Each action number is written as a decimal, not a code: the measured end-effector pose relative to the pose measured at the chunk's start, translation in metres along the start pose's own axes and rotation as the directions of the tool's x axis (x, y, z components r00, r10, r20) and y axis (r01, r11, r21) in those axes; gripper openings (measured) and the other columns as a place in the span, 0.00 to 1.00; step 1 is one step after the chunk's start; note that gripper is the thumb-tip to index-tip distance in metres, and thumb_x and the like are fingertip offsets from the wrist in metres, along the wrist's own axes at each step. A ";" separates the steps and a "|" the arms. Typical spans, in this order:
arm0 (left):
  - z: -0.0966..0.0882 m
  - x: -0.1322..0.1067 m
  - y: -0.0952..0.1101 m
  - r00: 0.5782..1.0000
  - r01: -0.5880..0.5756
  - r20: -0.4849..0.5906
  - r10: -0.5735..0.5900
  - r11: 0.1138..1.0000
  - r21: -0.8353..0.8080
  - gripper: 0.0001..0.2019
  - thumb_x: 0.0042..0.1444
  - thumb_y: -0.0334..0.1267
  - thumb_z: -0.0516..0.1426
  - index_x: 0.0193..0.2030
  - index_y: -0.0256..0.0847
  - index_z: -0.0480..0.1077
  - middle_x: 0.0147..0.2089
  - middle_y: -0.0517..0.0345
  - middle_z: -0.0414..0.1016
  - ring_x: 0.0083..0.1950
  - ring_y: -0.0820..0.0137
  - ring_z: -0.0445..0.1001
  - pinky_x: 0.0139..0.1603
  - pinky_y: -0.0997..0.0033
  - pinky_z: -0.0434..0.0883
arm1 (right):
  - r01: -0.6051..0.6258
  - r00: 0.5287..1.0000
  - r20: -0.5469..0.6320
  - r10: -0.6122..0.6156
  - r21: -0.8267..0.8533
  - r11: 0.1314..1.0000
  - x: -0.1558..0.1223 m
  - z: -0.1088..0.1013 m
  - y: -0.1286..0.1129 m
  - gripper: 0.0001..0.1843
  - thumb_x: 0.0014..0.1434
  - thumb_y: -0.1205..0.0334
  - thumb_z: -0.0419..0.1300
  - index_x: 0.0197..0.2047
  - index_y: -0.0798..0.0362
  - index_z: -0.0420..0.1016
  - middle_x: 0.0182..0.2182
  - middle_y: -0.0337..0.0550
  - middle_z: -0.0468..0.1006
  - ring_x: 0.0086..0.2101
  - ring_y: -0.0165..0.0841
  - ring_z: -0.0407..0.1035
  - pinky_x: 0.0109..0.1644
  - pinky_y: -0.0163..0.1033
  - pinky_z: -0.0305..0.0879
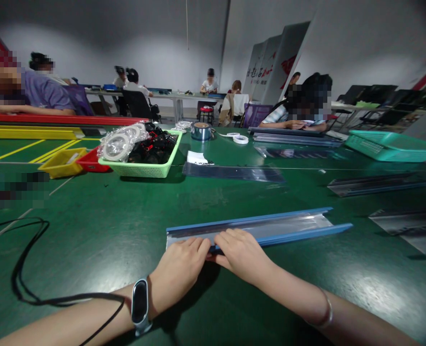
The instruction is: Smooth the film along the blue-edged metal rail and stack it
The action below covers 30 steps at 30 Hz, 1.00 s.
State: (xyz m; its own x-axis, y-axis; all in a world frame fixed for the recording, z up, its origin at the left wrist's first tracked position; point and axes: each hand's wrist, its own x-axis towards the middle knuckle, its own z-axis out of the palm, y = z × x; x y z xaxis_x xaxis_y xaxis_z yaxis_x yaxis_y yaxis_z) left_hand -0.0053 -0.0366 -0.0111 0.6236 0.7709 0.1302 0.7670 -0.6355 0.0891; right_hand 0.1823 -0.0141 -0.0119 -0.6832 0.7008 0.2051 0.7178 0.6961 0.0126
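Left hand (183,263) and right hand (244,254), both in a grip on the blue-edged channel (272,230)

Smooth plastic and glossy film in my grip.
The blue-edged channel (268,228) I hold looks like satin plastic, its inner face (295,224) shiny and silvery like film; beneath it the green tabletop (126,202) is smooth with a soft sheen. I wear a matt, rubbery wristband (143,329) with a glassy screen (139,301), and a polished metal bangle (329,307). Beyond, crinkled clear wrapping (121,142) glints over a perforated plastic basket (140,170).
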 end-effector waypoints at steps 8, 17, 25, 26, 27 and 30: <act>-0.006 0.004 -0.001 0.996 0.068 -0.062 -0.069 0.998 -0.017 0.07 0.60 0.40 0.52 0.35 0.39 0.65 0.32 0.57 0.70 0.34 0.65 0.71 0.33 0.67 0.68 | -0.049 0.999 0.024 0.049 0.017 0.999 0.003 0.008 0.002 0.13 0.53 0.53 0.63 0.32 0.54 0.69 0.30 0.43 0.73 0.34 0.38 0.68 0.35 0.40 0.61; 0.008 0.004 -0.003 0.993 0.059 -0.108 -0.054 0.997 0.042 0.10 0.62 0.42 0.51 0.33 0.39 0.66 0.31 0.57 0.69 0.33 0.65 0.69 0.31 0.67 0.67 | -0.077 0.997 -0.028 0.077 0.008 0.997 0.003 0.011 0.000 0.14 0.54 0.52 0.62 0.31 0.55 0.68 0.28 0.44 0.72 0.32 0.38 0.68 0.33 0.40 0.62; 0.005 0.004 -0.002 0.983 0.045 -0.180 -0.041 0.999 0.018 0.10 0.62 0.40 0.51 0.33 0.38 0.66 0.32 0.55 0.68 0.35 0.66 0.67 0.32 0.68 0.66 | -0.086 0.993 -0.074 0.087 0.020 0.996 0.000 0.015 0.000 0.12 0.54 0.54 0.62 0.31 0.55 0.68 0.29 0.44 0.71 0.34 0.38 0.67 0.35 0.40 0.62; 0.005 0.004 -0.002 0.983 0.040 -0.179 -0.036 0.999 0.017 0.10 0.62 0.40 0.51 0.33 0.38 0.66 0.32 0.55 0.68 0.35 0.66 0.67 0.32 0.68 0.66 | -0.078 0.994 -0.080 0.081 0.032 0.996 0.000 0.016 0.000 0.12 0.54 0.55 0.62 0.32 0.55 0.68 0.30 0.44 0.71 0.35 0.38 0.66 0.36 0.40 0.63; 0.006 0.004 -0.002 0.983 0.034 -0.179 -0.030 0.999 0.019 0.10 0.62 0.40 0.50 0.33 0.38 0.66 0.32 0.55 0.68 0.35 0.66 0.67 0.33 0.67 0.66 | -0.067 0.994 -0.085 0.071 0.045 0.997 0.000 0.016 0.000 0.11 0.54 0.56 0.62 0.32 0.55 0.68 0.31 0.44 0.71 0.35 0.38 0.66 0.37 0.40 0.63; 0.009 0.003 -0.002 0.982 0.017 -0.188 -0.009 0.999 0.045 0.11 0.62 0.41 0.50 0.33 0.38 0.66 0.32 0.56 0.68 0.34 0.66 0.66 0.33 0.67 0.65 | -0.035 0.995 -0.086 0.041 0.074 0.997 0.000 0.016 0.001 0.09 0.55 0.57 0.61 0.34 0.54 0.68 0.32 0.43 0.71 0.36 0.37 0.65 0.38 0.40 0.63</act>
State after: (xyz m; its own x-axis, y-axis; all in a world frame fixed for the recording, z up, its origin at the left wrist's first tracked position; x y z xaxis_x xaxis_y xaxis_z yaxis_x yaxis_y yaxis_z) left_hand -0.0037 -0.0321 -0.0193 0.5772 0.7542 0.3131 0.7837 -0.6194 0.0471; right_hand 0.1812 -0.0107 -0.0279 -0.6389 0.7130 0.2889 0.7295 0.6807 -0.0667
